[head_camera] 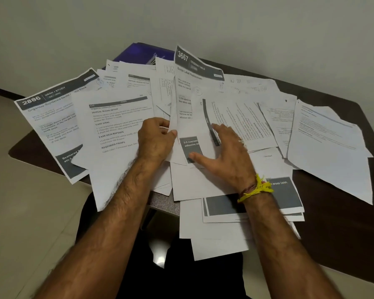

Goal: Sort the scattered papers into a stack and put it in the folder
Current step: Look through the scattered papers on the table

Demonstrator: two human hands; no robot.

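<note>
Papers (121, 126) are spread all over the dark table (333, 212), overlapping every which way, some hanging off the near edge. Blue folder (143, 53) sits at the far side, half buried under sheets. Left hand (154, 140) pinches the edge of the sheet numbered 3667 (194, 67), lifting it. Right hand (227, 152) lies flat, fingers spread, on the pile, yellow thread (257, 188) round its wrist.
</note>
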